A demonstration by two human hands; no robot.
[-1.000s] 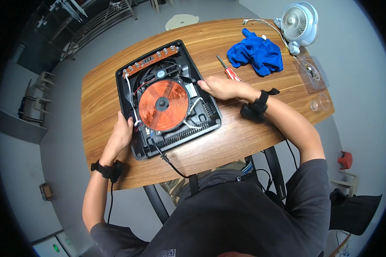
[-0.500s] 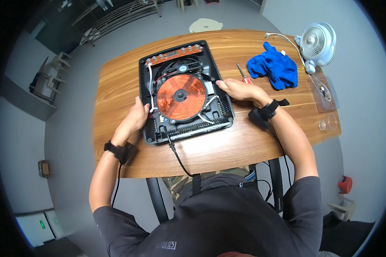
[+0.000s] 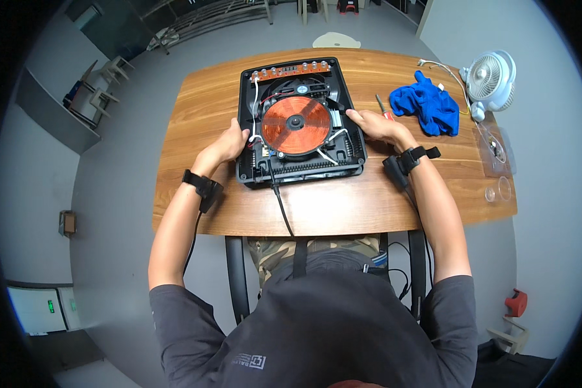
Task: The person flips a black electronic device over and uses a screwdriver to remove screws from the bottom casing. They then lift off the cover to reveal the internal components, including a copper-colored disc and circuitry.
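An opened induction cooker (image 3: 295, 169) lies on the wooden table in front of me, its inside facing up. A round copper coil (image 3: 279, 134) fills its middle, and an orange circuit board (image 3: 281, 70) runs along the far edge. My left hand (image 3: 229, 143) grips the cooker's left side, its thumb on the rim and the other fingers mostly hidden. On the opposite side, my right hand (image 3: 373, 125) holds the rim with the thumb on top. From the near edge a black power cord (image 3: 281, 204) runs down toward my lap.
Right of my right hand lie a screwdriver (image 3: 385, 108) with a red handle and a crumpled blue cloth (image 3: 427, 107). A small white fan (image 3: 491, 81) stands at the table's right edge, near a clear plastic tray (image 3: 491, 158) and round clear lids (image 3: 503, 189).
The whole view has shifted and turned slightly, so the cooker appears farther right, higher and squarer to me. Both hands keep their hold on its sides.
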